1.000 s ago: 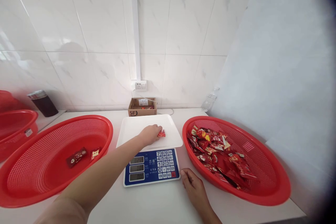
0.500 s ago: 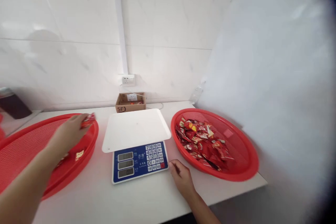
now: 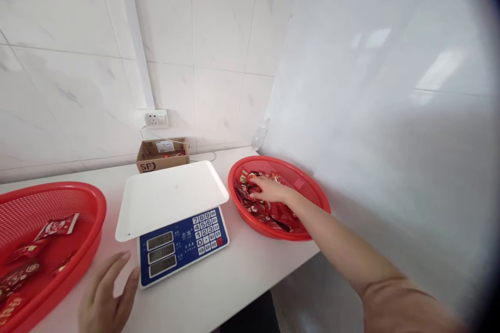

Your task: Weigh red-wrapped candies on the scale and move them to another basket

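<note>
Lying seemingly against right hand (image 3: pixel 269 189): packets (image 3: pixel 269 212)

Shiny red packets (image 3: pixel 283 212) lie heaped in a red mesh basket (image 3: pixel 250 225) right of centre. A few more lie flat in another red basket (image 3: pixel 42 200), cut off at lower left. The blue-and-white scale (image 3: pixel 183 250) sits left of centre, white tray (image 3: pixel 175 195) on top.
</note>
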### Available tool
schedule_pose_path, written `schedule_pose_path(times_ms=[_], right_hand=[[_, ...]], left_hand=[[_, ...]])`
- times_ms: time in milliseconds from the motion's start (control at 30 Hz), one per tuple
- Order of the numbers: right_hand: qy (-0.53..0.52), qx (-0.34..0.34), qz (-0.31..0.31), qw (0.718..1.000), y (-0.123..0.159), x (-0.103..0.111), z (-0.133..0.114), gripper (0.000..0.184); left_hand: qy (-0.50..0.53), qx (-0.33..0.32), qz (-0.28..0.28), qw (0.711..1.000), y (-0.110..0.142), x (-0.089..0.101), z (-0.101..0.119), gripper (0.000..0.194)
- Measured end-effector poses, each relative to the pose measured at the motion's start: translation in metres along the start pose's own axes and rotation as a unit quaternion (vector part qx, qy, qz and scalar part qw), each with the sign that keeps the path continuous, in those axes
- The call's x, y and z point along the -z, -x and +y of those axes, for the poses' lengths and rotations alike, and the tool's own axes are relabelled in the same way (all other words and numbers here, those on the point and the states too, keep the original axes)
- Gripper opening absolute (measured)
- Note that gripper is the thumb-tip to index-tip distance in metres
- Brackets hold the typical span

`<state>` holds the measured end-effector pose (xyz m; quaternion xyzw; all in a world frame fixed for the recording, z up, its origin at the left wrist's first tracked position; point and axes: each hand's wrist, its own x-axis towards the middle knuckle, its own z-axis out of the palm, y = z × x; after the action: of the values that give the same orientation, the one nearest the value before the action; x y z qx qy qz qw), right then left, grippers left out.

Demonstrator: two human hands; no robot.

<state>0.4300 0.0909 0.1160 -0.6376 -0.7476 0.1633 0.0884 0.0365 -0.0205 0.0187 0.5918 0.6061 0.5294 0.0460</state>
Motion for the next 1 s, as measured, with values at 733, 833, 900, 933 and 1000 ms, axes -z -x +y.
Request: schedule_pose_path(times_ms=[733, 833, 900, 933, 1000], right_hand=[[-0.281, -0.031, 0.119, 0.952, -0.015, 0.025, -0.043, 0.017], [-0.464, 0.053, 0.054, 0.882, -0.022, 0.013, -0.08, 0.013], [-0.493, 0.082, 0.015, 0.866, -0.028, 0.001, -0.102, 0.011], [-0.492, 0.083, 0.007, 0.866, -0.032, -0.006, -0.111, 0.011], [-0.491, 0.071, 0.002, 0.868, -0.04, -0.018, -0.125, 0.012]], left_hand=[[0.024, 0.201, 0.027, 0.979, -0.002, -0.004, -0.022, 0.044], [0.052, 0.209, 0.028, 0.976, -0.002, -0.003, -0.018, 0.046], [0.057, 0.212, 0.031, 0.975, -0.001, -0.003, -0.018, 0.045], [0.059, 0.212, 0.034, 0.975, 0.0, -0.002, -0.019, 0.045], [0.067, 0.215, 0.04, 0.974, 0.0, -0.002, -0.019, 0.044]])
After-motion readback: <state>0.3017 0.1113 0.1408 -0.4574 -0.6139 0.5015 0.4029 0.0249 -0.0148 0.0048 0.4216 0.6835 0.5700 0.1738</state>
